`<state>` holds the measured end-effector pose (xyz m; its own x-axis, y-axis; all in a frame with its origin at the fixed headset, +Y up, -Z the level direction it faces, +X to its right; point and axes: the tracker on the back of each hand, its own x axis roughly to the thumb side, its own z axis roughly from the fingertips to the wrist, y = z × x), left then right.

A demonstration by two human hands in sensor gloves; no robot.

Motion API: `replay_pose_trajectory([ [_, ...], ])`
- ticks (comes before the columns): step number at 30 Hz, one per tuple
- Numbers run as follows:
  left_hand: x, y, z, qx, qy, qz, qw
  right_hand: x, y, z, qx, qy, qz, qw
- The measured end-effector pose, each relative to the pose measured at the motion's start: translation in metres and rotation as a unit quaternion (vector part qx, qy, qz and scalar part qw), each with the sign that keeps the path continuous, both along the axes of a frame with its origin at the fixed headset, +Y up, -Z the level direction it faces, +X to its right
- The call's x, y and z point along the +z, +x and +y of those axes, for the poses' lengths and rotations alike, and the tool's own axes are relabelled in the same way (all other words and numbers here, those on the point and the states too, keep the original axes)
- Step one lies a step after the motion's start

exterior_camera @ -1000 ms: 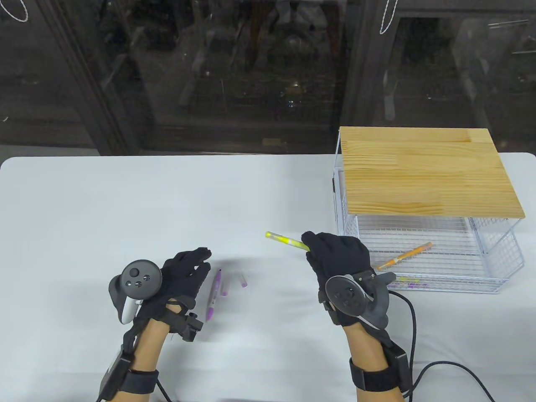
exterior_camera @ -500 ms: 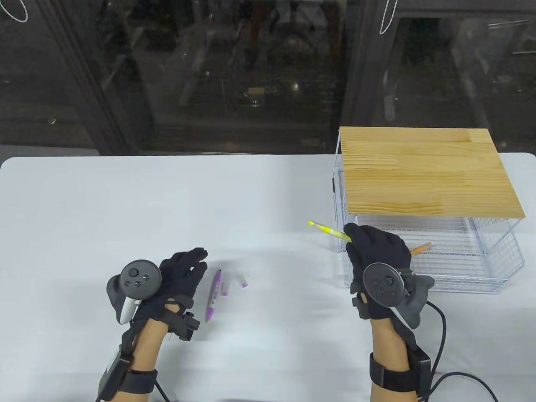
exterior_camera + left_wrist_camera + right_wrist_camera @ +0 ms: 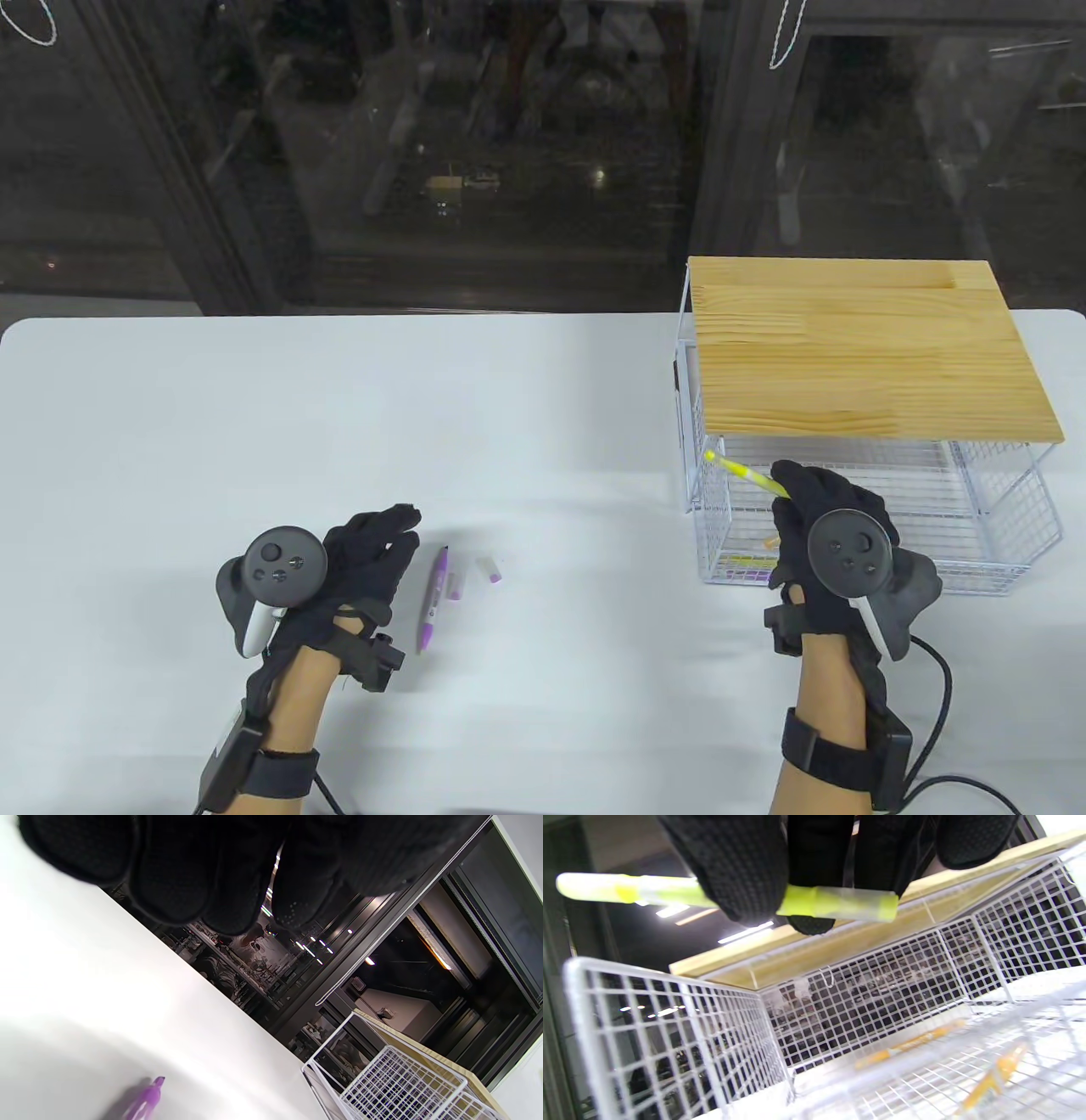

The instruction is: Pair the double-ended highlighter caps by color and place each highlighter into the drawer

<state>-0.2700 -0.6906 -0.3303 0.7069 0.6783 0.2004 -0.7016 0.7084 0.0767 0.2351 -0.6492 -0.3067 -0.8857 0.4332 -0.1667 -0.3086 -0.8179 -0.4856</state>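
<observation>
Table view shows the yellow highlighter [image 3: 747,472] pinched by the right hand [image 3: 819,539] above the open wire drawer [image 3: 1001,577], while the left hand [image 3: 361,564] rests loosely spread on the tabletop [image 3: 339,407] beside the purple highlighter [image 3: 433,598].

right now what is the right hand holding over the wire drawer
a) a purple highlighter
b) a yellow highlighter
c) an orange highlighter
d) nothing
b: the right hand has its grip on a yellow highlighter above the open wire drawer; the purple highlighter lies on the table by the left hand, and an orange highlighter already lies inside the drawer.
</observation>
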Motion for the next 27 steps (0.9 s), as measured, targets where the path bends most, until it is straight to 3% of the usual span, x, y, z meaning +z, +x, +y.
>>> replay_pose_trajectory([
  [9, 0.000, 0.000, -0.001, -0.004, -0.003, -0.001, 1.000, -0.007, 0.017, -0.017, -0.004, -0.043, -0.050, 0.998],
  [23, -0.001, 0.001, -0.002, -0.005, -0.006, -0.003, 1.000, -0.014, 0.031, -0.032, -0.020, -0.136, -0.059, 0.989],
  [27, -0.002, 0.001, -0.002, -0.004, -0.006, -0.003, 1.000, -0.012, 0.024, -0.026, -0.016, -0.113, -0.053, 0.992],
])
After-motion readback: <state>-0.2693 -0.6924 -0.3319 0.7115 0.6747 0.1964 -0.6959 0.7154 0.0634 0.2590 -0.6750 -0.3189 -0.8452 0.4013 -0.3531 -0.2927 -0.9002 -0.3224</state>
